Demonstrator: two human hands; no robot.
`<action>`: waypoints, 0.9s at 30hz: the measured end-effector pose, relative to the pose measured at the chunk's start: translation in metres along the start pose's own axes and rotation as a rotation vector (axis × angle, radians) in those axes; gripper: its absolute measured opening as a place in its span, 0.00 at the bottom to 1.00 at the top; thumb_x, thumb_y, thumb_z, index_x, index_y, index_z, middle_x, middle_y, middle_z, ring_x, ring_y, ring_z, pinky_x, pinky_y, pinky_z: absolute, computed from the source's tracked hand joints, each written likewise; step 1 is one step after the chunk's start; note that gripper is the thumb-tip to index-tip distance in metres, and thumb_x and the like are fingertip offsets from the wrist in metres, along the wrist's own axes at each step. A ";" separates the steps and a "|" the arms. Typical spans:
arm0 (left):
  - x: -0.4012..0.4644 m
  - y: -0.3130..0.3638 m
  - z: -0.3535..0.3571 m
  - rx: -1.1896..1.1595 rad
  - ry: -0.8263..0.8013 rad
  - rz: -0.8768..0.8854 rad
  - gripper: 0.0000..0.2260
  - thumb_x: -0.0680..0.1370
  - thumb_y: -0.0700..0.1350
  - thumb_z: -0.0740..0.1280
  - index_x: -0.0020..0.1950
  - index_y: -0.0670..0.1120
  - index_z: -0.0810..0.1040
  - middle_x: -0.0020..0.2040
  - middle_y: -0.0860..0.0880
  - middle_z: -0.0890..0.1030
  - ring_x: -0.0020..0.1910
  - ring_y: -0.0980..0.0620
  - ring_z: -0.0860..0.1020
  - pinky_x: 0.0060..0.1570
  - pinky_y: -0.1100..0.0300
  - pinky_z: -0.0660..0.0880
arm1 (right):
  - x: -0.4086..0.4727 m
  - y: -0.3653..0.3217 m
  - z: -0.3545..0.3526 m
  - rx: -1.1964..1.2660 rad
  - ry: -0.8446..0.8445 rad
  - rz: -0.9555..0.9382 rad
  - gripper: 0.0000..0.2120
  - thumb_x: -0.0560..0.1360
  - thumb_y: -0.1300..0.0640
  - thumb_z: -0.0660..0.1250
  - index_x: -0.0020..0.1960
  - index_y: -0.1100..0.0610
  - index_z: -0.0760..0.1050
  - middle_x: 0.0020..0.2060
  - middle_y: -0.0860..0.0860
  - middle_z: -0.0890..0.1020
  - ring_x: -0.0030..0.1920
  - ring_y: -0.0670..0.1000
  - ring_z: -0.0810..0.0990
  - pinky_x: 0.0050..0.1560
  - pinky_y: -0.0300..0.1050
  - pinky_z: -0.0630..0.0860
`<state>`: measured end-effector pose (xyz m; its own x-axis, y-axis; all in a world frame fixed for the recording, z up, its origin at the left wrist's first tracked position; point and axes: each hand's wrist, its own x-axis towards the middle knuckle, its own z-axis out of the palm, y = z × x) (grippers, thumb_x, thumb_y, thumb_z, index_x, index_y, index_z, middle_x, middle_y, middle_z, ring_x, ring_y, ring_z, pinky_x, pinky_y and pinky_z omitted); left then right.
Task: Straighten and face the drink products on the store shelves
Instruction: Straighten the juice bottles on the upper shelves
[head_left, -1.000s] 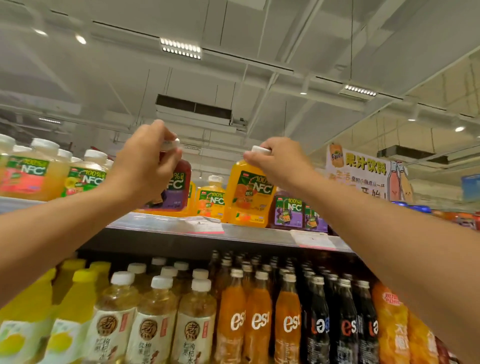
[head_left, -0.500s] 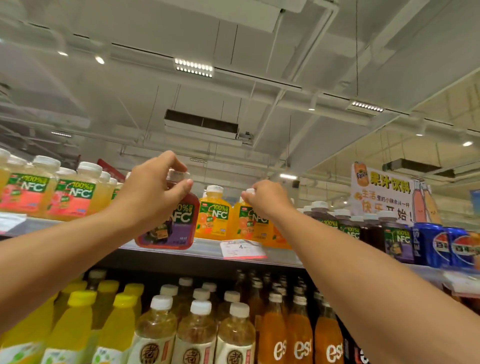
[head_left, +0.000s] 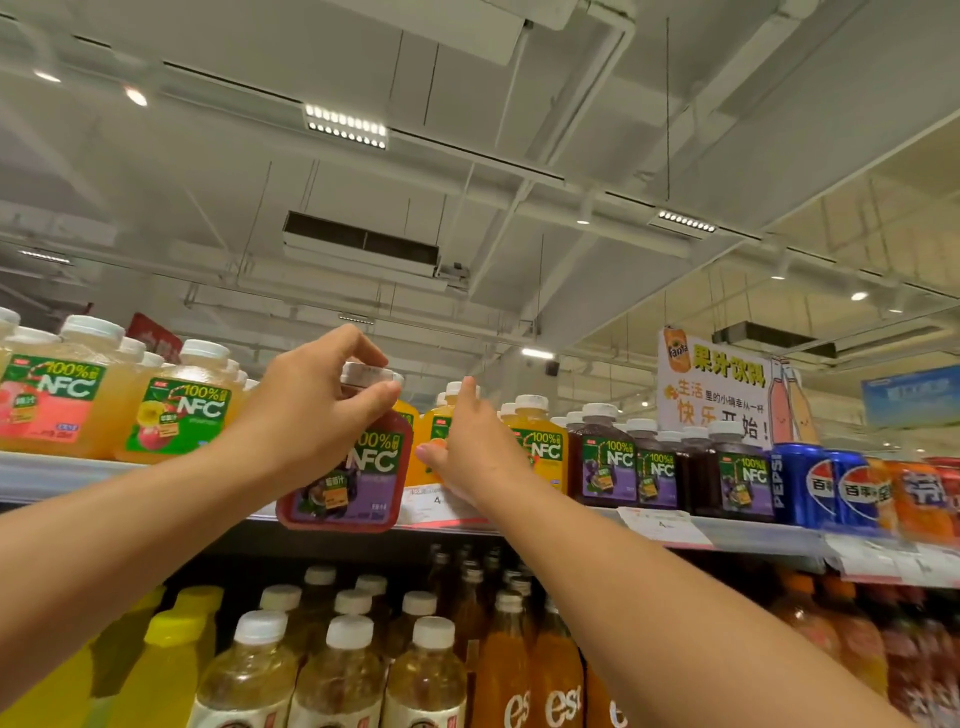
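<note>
My left hand (head_left: 306, 415) grips the white cap of a dark-red, purple-labelled NFC juice bottle (head_left: 353, 483) at the top shelf's (head_left: 753, 535) front edge; my right hand's (head_left: 472, 447) straight fingers touch orange NFC bottles (head_left: 540, 441).

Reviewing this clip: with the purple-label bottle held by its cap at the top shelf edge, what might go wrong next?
1. The left hand grips the purple-label NFC bottle only by its cap, with the base hanging past the top shelf lip; it could slip and fall.
2. The right hand presses open-fingered against the orange juice bottles; a hard push could topple them backward.
</note>
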<state>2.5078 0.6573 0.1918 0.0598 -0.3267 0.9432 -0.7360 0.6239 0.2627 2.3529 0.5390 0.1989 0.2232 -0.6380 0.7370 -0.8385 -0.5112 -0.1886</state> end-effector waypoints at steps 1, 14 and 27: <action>0.000 0.001 0.002 -0.017 0.001 -0.006 0.07 0.74 0.54 0.69 0.48 0.56 0.72 0.43 0.56 0.78 0.39 0.57 0.79 0.32 0.57 0.78 | -0.003 0.000 0.000 0.020 0.001 -0.013 0.41 0.77 0.44 0.65 0.79 0.52 0.42 0.78 0.56 0.52 0.74 0.60 0.62 0.67 0.58 0.67; -0.003 0.045 0.062 -0.349 -0.013 -0.091 0.08 0.72 0.46 0.75 0.48 0.52 0.79 0.37 0.51 0.83 0.36 0.54 0.84 0.34 0.55 0.81 | -0.104 0.038 -0.061 0.532 -0.137 -0.198 0.29 0.71 0.34 0.66 0.69 0.36 0.61 0.55 0.36 0.77 0.53 0.41 0.78 0.46 0.41 0.79; -0.032 0.103 0.167 -0.392 -0.225 0.016 0.19 0.70 0.61 0.70 0.60 0.62 0.74 0.57 0.58 0.79 0.52 0.60 0.80 0.50 0.58 0.79 | -0.125 0.167 -0.106 0.503 -0.090 -0.140 0.27 0.64 0.41 0.76 0.59 0.43 0.70 0.50 0.40 0.81 0.51 0.40 0.80 0.52 0.42 0.78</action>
<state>2.3169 0.6135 0.1549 -0.1292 -0.4337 0.8918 -0.4217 0.8380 0.3464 2.1322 0.5943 0.1443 0.3766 -0.5793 0.7229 -0.4606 -0.7941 -0.3964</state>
